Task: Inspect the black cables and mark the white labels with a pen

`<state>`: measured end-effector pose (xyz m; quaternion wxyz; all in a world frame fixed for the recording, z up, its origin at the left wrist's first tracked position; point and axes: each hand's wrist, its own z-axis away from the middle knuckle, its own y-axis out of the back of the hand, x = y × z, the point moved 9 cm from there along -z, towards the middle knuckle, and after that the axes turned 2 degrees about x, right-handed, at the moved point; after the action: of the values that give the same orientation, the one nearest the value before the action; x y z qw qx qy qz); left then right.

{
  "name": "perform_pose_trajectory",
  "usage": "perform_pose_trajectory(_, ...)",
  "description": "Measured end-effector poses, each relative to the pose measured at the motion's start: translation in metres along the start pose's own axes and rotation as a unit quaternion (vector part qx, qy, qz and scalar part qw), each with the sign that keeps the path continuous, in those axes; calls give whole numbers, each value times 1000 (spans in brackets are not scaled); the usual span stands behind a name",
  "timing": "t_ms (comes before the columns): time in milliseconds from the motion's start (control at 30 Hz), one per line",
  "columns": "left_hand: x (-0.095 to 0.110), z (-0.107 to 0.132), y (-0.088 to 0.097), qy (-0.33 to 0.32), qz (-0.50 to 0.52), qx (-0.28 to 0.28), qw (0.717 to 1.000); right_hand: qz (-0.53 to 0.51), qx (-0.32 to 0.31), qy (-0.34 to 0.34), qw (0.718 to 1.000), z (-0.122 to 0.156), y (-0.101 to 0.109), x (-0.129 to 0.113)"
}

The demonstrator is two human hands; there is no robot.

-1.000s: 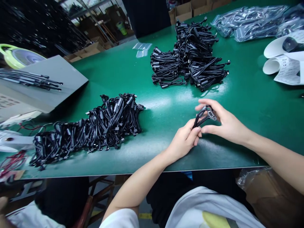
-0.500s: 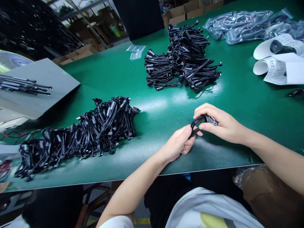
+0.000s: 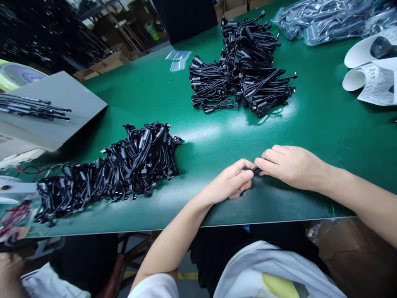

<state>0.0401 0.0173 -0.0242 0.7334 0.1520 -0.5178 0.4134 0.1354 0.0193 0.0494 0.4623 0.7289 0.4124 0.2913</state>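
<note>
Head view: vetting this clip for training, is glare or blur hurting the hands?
Head view: glare streaks the green bench near the cable pile, away from the left hand and right hand, which look sharp; the dark racks at top left look dim and blurry.

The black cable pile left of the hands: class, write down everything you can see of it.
The black cable pile is a long, loose heap of tangled, looped cords, stretching diagonally across the green table top from the lower left toward the middle. The cords look like smooth, rubbery plastic. Thicker dark sections and small connector ends, some with metal-looking tips, poke out along its edges. It rests directly on the table.
</note>
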Motion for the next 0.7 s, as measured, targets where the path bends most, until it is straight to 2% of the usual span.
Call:
perform_pose_trajectory(100, 6, 5, -4, -5, -52, -56, 997, -18, 23, 27, 999, 3, 9, -6)
perform_pose_trajectory(167, 6, 8, -6, -4, -93, -69, 993, -42, 22, 32, 998, 6, 7, -7)
perform_pose_trajectory(233, 5, 7, -7, -3, -116, -63, 991, -91, 5, 13, 996, 9, 0, -2)
perform_pose_trajectory(300, 3, 5, -7, -5, -102, -37, 994, -186, -19, -43, 981, 12, -8, 10)
perform_pose_trajectory(367, 2, 2, -3, -15, -67, 8, 998, -313, -31, -146, 938, 15, -16, 29)
perform_pose_trajectory(433, 4, 0, 4, -35, -41, 59, 997, -417, -22, -266, 869, 20, -22, 48)
perform_pose_trajectory(467, 5, 0, 8, -45, -34, 80, 995, -445, -15, -315, 838, 22, -24, 54)
perform_pose_trajectory(500, 6, 1, 11, -53, -27, 94, 994, -454, -8, -348, 820, 24, -23, 57)
perform_pose_trajectory(533, 7, 1, 13, -57, -20, 98, 993, -449, -3, -362, 817, 24, -22, 58)
perform_pose_trajectory(567, 7, 1, 13, -58, -10, 92, 994, -431, 2, -359, 828, 22, -18, 58)
perform_pose_trajectory(700, 4, 1, 10, -42, 60, 44, 996, -333, 27, -270, 903, 11, -1, 48)
